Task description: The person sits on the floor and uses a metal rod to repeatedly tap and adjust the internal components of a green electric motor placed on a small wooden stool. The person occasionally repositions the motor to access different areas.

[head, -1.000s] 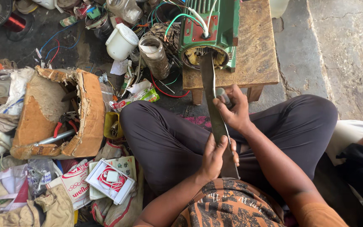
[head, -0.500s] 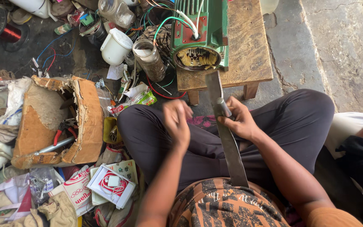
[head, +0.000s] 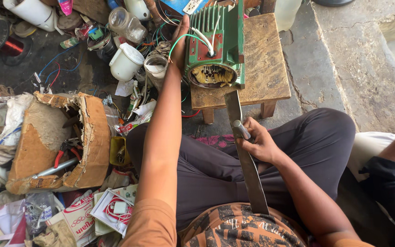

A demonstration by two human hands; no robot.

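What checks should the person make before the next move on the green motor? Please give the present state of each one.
1. Left hand steadies the green motor: ok.
2. Right hand has a firm grip on the flat metal bar and a small cylinder: ok.
3. Bar tip reaches the motor's open end: ok.
4. Motor sits fully on the wooden stool: ok.
5. Loose wires clear of the opening: cannot tell.

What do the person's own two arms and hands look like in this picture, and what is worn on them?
Both arms are bare from the upper arm down. The left hand and right hand wear no gloves, and no rings or watch can be seen. Plain orange short sleeves cover the upper arms, joined to a patterned orange and black shirt front.
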